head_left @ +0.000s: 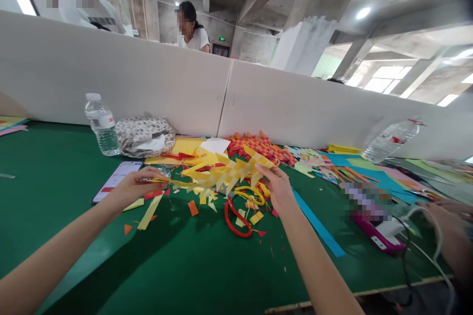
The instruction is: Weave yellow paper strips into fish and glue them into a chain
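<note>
A yellow woven paper fish (229,172) with pointed strips along its edges is stretched between my two hands above the table. My left hand (138,183) pinches its narrow tail-like end on the left. At the wider right end, my right hand (275,184) grips it between thumb and fingers. Below it lie red-handled scissors (238,226), their blades partly hidden, and a yellow looped handle (254,196). Paper scraps in yellow, orange and red, such as an orange piece (192,208), are scattered around on the green table (207,266).
A phone (114,182) lies left, near a water bottle (101,125) and a patterned pouch (144,138). Red-orange woven paper (258,147) rests against the white partition (166,88). Another person's hand (449,221) is at right, by a magenta device (379,234) and cables. A blue strip (321,226) lies nearby.
</note>
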{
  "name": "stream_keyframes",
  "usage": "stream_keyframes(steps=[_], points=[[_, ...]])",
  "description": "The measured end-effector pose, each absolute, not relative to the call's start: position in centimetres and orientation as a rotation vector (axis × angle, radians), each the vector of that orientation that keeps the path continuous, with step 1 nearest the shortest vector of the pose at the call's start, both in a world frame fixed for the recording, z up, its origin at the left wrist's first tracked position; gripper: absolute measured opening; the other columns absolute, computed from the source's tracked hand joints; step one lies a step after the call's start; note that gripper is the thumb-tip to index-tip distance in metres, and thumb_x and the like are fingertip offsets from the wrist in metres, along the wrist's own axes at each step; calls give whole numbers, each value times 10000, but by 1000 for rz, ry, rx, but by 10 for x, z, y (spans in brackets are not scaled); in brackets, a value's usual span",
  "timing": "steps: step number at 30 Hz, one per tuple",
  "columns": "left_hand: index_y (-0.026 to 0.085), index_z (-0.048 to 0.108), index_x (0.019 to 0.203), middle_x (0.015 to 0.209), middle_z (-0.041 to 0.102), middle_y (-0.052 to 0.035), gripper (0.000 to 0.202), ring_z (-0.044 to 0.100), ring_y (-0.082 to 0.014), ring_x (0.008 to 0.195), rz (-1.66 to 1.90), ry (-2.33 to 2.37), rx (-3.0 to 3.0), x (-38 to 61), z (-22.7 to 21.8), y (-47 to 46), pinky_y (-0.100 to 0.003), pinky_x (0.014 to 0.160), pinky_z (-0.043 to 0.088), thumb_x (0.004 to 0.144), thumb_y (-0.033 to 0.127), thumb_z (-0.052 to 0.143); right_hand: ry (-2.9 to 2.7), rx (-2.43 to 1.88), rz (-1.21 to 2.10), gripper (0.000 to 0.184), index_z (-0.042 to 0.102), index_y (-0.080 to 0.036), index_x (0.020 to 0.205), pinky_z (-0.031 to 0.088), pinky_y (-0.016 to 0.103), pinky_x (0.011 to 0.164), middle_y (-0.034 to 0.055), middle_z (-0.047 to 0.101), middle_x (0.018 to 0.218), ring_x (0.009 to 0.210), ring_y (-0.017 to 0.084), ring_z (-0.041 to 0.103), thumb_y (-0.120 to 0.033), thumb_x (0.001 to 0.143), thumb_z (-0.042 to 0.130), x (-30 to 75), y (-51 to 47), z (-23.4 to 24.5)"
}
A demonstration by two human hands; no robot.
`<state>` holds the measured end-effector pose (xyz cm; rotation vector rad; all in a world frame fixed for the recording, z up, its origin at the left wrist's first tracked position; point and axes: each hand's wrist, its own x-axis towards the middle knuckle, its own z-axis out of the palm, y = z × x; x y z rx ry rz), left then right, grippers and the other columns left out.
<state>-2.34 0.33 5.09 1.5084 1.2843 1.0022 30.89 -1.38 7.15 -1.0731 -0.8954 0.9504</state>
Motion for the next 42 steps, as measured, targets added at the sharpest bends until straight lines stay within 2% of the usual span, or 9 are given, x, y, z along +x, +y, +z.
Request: stream_keyframes(steps=[6, 9, 12, 17, 20, 23, 29, 34, 42], points=[[211, 741, 826, 835, 713, -41, 264, 607, -196, 791, 1045, 1382, 1449, -49, 64, -2, -282, 706, 481, 618, 373, 730, -980, -1129, 912, 287, 678, -156, 715, 248, 161, 329, -91, 475, 430, 349, 17, 303, -232, 476, 818, 316, -19, 82], [207, 735, 843, 811, 733, -51, 283, 634, -209, 768, 1043, 1339, 1365, -58, 64, -5, -296, 683, 492, 617, 377, 734, -1007, -1136, 968, 300, 680, -160, 731, 321, 168, 356, -62, 522, 453, 383, 50, 414, -300, 498, 808, 316, -23, 87], [227, 727, 872, 967, 722, -60, 328, 632, -247, 919, 1060, 1301, 1354, -60, 67, -12, -323, 763, 491, 615, 432, 730, -1035, -1118, 1043, 342, 693, -149, 755, 443, 223, 438, 13, 629, 588, 503, 120, 560, -427, 565, 752, 313, -26, 89], [226, 711, 947, 1175, 641, -74, 492, 528, -294, 1128, 1157, 1372, 1353, -57, 71, -22, -342, 857, 455, 637, 601, 639, -1089, -1090, 997, 338, 708, -163, 810, 512, 264, 543, 27, 666, 686, 587, 137, 596, -455, 641, 704, 312, -23, 84], [199, 691, 978, 1122, 669, -75, 522, 539, -286, 1108, 1149, 1437, 1373, -58, 70, -22, -343, 881, 439, 653, 603, 627, -1114, -1108, 956, 355, 692, -187, 901, 512, 260, 551, 7, 670, 703, 597, 138, 602, -389, 613, 748, 312, -22, 82], [197, 667, 988, 1048, 697, -65, 517, 584, -266, 1024, 1112, 1477, 1474, -58, 68, -20, -300, 783, 482, 620, 561, 679, -1151, -1115, 922, 434, 646, -212, 992, 514, 278, 557, -4, 675, 691, 594, 154, 615, -358, 600, 762, 311, -23, 82], [221, 547, 1097, 893, 711, -56, 531, 632, -249, 919, 1164, 1543, 1624, -45, 64, -17, -264, 651, 489, 669, 519, 650, -1165, -1174, 858, 452, 620, -198, 983, 518, 287, 579, 3, 674, 714, 630, 160, 625, -364, 589, 766, 314, -20, 74], [234, 493, 912, 945, 678, -52, 317, 618, -233, 979, 1217, 1519, 1741, -28, 53, -4, -259, 716, 468, 728, 457, 624, -1126, -1210, 820, 354, 658, -168, 818, 527, 282, 600, 14, 659, 741, 666, 150, 611, -400, 573, 765, 321, -14, 62], [228, 511, 838, 886, 667, -35, 278, 627, -226, 890, 1265, 1528, 1766, -9, 51, 13, -257, 672, 447, 723, 452, 630, -1063, -1256, 729, 371, 683, -165, 823, 541, 305, 623, 15, 656, 752, 627, 138, 598, -416, 564, 768, 334, -6, 53]])
